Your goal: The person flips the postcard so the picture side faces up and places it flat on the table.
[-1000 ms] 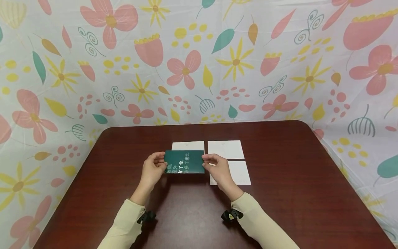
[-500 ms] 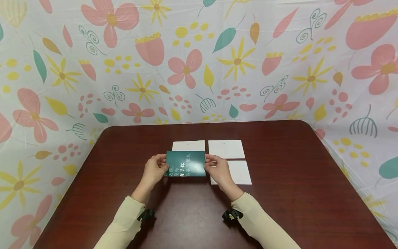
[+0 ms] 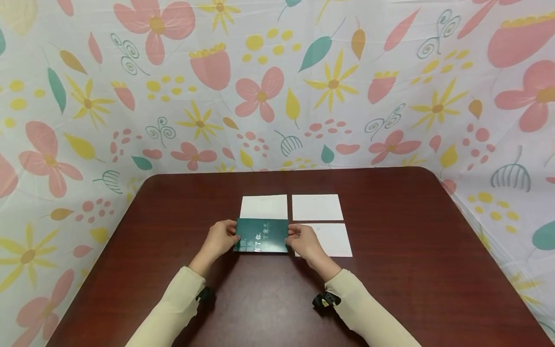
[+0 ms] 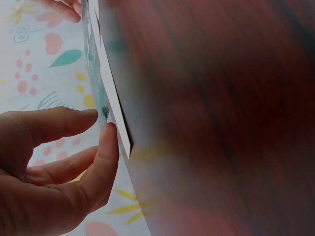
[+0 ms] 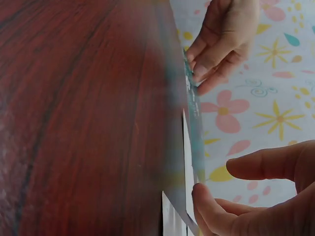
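A dark green card (image 3: 262, 236) with pale printed characters and a white underside lies low over the table, in line with the near row of white cards. At its left edge my left hand (image 3: 220, 236) pinches it, thumb on the green face and a finger beneath. My right hand (image 3: 305, 241) is at the right edge. In the right wrist view a curled fingertip of the right hand (image 5: 251, 196) meets the card, while the thumb stands slightly off the green face. Behind is a white card (image 3: 263, 206), partly covered by the green one in the head view.
A second white card (image 3: 317, 207) lies at the back right, and a third white card (image 3: 331, 240) lies in front of it, partly under my right hand. The reddish-brown table (image 3: 403, 270) ends against a flower-patterned cloth (image 3: 260, 96).
Both hands have brought the green card toward me, slightly right and down close to the table. More of the white card behind it now shows.
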The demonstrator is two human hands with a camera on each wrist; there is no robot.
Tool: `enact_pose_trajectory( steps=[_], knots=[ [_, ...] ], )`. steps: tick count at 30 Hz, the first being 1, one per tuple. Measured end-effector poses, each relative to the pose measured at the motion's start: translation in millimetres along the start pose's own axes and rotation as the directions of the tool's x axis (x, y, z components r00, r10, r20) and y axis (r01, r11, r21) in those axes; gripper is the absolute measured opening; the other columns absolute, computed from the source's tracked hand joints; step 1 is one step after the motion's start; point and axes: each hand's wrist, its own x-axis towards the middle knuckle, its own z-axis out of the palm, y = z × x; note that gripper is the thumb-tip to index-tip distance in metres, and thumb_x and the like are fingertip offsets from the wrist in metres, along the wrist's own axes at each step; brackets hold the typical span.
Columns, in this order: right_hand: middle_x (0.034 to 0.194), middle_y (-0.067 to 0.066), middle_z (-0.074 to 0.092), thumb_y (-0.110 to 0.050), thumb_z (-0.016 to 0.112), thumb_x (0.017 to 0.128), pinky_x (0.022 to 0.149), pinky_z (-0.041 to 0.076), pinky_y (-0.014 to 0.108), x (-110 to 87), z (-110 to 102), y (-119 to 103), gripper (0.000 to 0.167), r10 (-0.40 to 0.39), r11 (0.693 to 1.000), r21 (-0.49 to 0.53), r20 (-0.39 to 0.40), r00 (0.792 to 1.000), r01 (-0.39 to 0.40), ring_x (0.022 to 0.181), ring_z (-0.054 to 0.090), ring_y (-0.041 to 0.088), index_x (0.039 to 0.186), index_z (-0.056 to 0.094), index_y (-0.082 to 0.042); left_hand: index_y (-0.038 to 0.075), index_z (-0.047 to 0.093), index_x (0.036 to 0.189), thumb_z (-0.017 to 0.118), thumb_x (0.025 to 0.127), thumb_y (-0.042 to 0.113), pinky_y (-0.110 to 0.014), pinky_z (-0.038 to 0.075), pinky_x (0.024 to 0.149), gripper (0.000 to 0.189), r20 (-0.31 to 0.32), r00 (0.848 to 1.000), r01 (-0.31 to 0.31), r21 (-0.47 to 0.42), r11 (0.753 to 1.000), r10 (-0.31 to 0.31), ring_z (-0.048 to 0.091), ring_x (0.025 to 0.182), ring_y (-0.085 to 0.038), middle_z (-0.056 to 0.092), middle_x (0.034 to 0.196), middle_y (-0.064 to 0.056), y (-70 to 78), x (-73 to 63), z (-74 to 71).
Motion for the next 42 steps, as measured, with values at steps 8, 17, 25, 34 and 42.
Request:
enact_pose_trajectory(
  steps=[8, 17, 25, 34, 42],
  knots=[
    [0.123, 0.028, 0.055, 0.003, 0.057, 0.087, 0.077, 0.052, 0.033, 0.1, 2.2, 2.6, 0.048, 0.022, 0.999, -0.033, 0.023, 0.999, -0.021, 0.113, 0.056, 0.037, 0.131, 0.046, 0.016, -0.013, 0.054, 0.127, 0.066, 0.087, 0.0, -0.04, 0.054, 0.074, 0.043, 0.077, 0.996, 0.038, 0.036, 0.999, -0.041, 0.062, 0.097, -0.034, 0.064, 0.105, -0.022, 1.0, 2.9, 1.2],
    [0.125, 0.028, 0.054, 0.0, 0.057, 0.088, 0.083, 0.052, 0.038, -0.5, 3.8, 4.3, 0.048, 0.019, 0.999, -0.047, 0.03, 0.999, -0.017, 0.113, 0.055, 0.037, 0.132, 0.045, 0.016, -0.012, 0.055, 0.127, 0.066, 0.088, 0.002, -0.038, 0.053, 0.072, 0.042, 0.092, 0.994, 0.053, 0.079, 0.996, -0.06, 0.061, 0.094, -0.032, 0.064, 0.103, -0.021, -1.4, 5.4, 1.9],
    [0.13, 0.031, 0.05, -0.002, 0.057, 0.089, 0.09, 0.05, 0.045, -5.3, 4.7, 1.8, 0.05, 0.032, 0.999, -0.03, 0.05, 0.998, -0.03, 0.117, 0.053, 0.042, 0.133, 0.043, 0.017, -0.012, 0.055, 0.127, 0.065, 0.089, 0.002, -0.036, 0.051, 0.07, 0.042, 0.114, 0.991, 0.066, 0.078, 0.995, -0.074, 0.061, 0.089, -0.029, 0.063, 0.101, -0.019, -3.4, 4.9, 1.5],
    [0.132, 0.033, 0.048, -0.002, 0.058, 0.09, 0.089, 0.051, 0.044, -7.4, 5.2, 1.6, 0.052, 0.018, 0.999, -0.041, 0.078, 0.997, -0.015, 0.116, 0.054, 0.041, 0.135, 0.04, 0.018, -0.013, 0.056, 0.126, 0.065, 0.089, 0.003, -0.038, 0.052, 0.072, 0.041, 0.102, 0.992, 0.06, 0.098, 0.993, -0.07, 0.061, 0.091, -0.03, 0.064, 0.101, -0.021, -1.8, 5.2, 2.3],
    [0.134, 0.033, 0.047, -0.003, 0.058, 0.091, 0.092, 0.048, 0.047, -8.9, 5.6, 1.1, 0.053, 0.013, 0.998, -0.063, 0.088, 0.996, -0.007, 0.119, 0.05, 0.043, 0.136, 0.039, 0.017, -0.012, 0.055, 0.127, 0.065, 0.089, 0.004, -0.037, 0.051, 0.071, 0.042, 0.105, 0.991, 0.067, 0.099, 0.993, -0.077, 0.059, 0.089, -0.029, 0.063, 0.101, -0.02, -0.1, 4.8, 1.9]
  ],
)
